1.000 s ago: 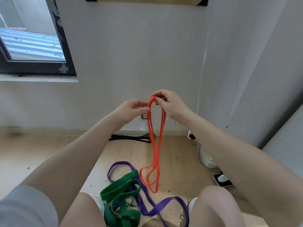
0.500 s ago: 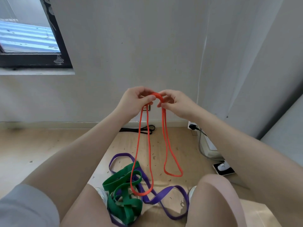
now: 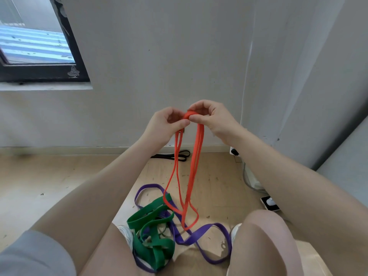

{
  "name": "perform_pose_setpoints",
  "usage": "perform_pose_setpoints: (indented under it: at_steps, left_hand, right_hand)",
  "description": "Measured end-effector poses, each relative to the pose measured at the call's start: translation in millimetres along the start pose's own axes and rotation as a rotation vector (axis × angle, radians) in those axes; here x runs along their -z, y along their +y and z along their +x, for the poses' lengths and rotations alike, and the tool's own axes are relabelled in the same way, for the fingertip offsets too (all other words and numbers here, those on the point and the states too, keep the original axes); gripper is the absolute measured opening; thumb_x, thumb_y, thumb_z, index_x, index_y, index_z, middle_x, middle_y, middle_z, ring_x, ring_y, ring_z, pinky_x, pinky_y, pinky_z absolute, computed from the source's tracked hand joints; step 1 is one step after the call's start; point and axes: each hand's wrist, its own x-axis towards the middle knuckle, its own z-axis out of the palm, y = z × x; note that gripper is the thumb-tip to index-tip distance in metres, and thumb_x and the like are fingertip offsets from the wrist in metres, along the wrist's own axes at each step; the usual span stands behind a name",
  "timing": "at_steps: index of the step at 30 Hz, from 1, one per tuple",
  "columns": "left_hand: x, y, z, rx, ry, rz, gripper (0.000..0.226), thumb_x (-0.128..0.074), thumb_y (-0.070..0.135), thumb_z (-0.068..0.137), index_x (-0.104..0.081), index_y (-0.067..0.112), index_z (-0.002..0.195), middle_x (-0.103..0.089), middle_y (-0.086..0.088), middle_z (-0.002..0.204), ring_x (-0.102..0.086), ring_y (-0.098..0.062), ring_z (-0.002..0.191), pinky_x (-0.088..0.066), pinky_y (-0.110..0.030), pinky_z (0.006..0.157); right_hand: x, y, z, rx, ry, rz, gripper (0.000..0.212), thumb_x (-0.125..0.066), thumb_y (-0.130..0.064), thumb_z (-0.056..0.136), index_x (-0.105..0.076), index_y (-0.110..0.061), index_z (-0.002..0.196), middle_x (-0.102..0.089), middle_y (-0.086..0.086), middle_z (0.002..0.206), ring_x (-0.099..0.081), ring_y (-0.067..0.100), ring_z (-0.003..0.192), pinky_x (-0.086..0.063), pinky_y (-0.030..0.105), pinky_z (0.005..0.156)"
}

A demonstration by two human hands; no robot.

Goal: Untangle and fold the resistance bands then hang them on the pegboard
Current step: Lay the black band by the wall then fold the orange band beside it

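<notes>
Orange resistance band (image 3: 191, 166) is getting folded mid-air, left hand (image 3: 167, 124) and right hand (image 3: 213, 118) both pinching its bunched top. Green band (image 3: 153, 232) and purple band (image 3: 199, 236) are lying tangled on the near floor (image 3: 39, 186), nothing's hanging yet.

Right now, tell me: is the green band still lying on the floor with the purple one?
Yes: the green band lies tangled with the purple band on the wooden floor, untouched by either hand.
</notes>
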Motion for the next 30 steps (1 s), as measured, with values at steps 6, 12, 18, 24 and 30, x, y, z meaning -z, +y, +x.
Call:
perform_pose_setpoints:
  at_steps: [6, 12, 18, 24, 30]
  left_hand:
    - [-3, -17, -12, 0.061, -0.094, -0.015, 0.020, -0.057, 0.013, 0.090, -0.063, 0.017, 0.108, -0.071, 0.006, 0.097, -0.068, -0.006, 0.091, -0.052, -0.023, 0.086]
    - [-9, -28, -20, 0.156, -0.054, -0.219, 0.020, -0.055, 0.015, 0.091, -0.060, 0.021, 0.109, -0.070, 0.005, 0.104, -0.067, -0.007, 0.095, -0.053, -0.024, 0.083]
    - [-23, -34, -24, 0.198, -0.055, -0.225, 0.019, -0.052, 0.015, 0.092, -0.061, 0.032, 0.096, -0.069, 0.009, 0.100, -0.064, -0.013, 0.100, -0.051, -0.030, 0.088]
    - [-29, -40, -27, 0.233, -0.056, -0.346, 0.020, -0.048, 0.016, 0.094, -0.055, 0.029, 0.107, -0.071, 0.003, 0.101, -0.066, -0.015, 0.100, -0.052, -0.037, 0.090]
    - [-31, -46, -32, 0.186, -0.077, -0.237, 0.028, -0.053, 0.011, 0.091, -0.056, 0.024, 0.115, -0.070, 0.002, 0.101, -0.067, -0.012, 0.094, -0.055, -0.027, 0.083]
  right_hand:
    - [-7, -2, 1, -0.012, 0.012, 0.095, 0.020, -0.066, -0.001, 0.082, -0.062, -0.020, 0.089, -0.067, -0.002, 0.088, -0.063, 0.009, 0.085, -0.051, 0.018, 0.076]
    - [-8, -4, 5, -0.031, 0.055, 0.144, 0.019, -0.064, -0.002, 0.083, -0.063, -0.021, 0.088, -0.066, -0.004, 0.086, -0.062, 0.010, 0.084, -0.051, 0.025, 0.075]
    - [-3, -2, 9, -0.070, 0.098, 0.378, 0.016, -0.061, 0.001, 0.084, -0.061, -0.014, 0.088, -0.065, 0.004, 0.086, -0.060, 0.020, 0.089, -0.050, 0.028, 0.075]
    - [2, 8, 14, -0.105, 0.198, 0.584, 0.016, -0.059, 0.003, 0.085, -0.061, -0.013, 0.086, -0.069, -0.006, 0.071, -0.065, 0.006, 0.070, -0.054, 0.022, 0.066]
    - [5, 22, 13, -0.155, 0.223, 0.625, 0.017, -0.060, 0.005, 0.083, -0.061, -0.012, 0.084, -0.068, -0.005, 0.068, -0.064, 0.006, 0.062, -0.056, 0.023, 0.063]
